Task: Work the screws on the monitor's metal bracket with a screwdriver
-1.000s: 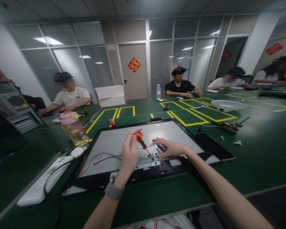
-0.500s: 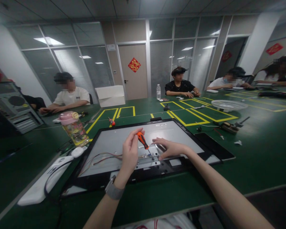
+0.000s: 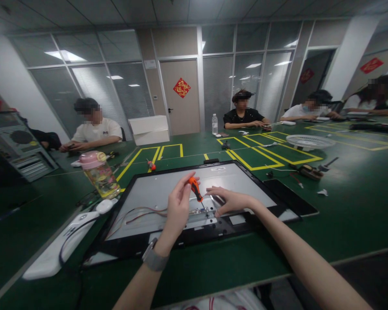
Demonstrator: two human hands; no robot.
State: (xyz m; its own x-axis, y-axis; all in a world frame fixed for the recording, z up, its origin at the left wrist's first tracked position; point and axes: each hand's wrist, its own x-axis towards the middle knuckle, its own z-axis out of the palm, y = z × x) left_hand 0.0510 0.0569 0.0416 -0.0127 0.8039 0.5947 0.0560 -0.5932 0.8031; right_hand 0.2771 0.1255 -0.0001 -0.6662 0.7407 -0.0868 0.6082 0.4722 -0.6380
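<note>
My left hand (image 3: pixel 179 200) is closed around the orange and black handle of a screwdriver (image 3: pixel 195 189). The screwdriver leans, its thin shaft pointing down at a small circuit board (image 3: pixel 202 211) on a metal bracket. That bracket lies on the grey back of a black-framed display panel (image 3: pixel 155 185), which is flat on the table. Just right of the shaft is my right hand (image 3: pixel 229 201), its thumb and fingers apart near the bracket; whether the fingertips press on it I cannot tell. Thin coloured wires (image 3: pixel 142 209) run left from the board, partly behind my left hand.
A white power strip (image 3: pixel 61 245) and a pink-lidded bottle (image 3: pixel 100 174) are to the left, with a computer case (image 3: pixel 22 146) beyond. A dark flat slab (image 3: pixel 289 198) adjoins the panel's right side. Several people sit around the green table (image 3: pixel 352 206).
My left hand and the screwdriver handle have shifted slightly right, and the handle has turned a little. The right hand stays where it was.
</note>
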